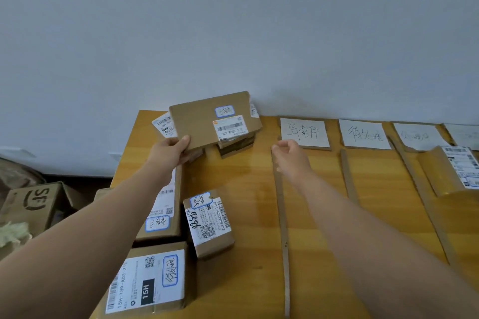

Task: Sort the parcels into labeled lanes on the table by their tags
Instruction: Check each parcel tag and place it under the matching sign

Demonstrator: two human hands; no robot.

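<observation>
Parcels (217, 122): six; lane labels (304, 133): four

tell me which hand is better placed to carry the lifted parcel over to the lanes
Left, probably. The left hand already grips the flat parcel by its corner, above the unsorted pile. The right hand is empty and loosely curled near the first lane card; it could only receive a handover.

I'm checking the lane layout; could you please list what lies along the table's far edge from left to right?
Flat parcel in the left hand → first lane card → second lane card → third lane card → fourth lane card, cut off by the frame.
</observation>
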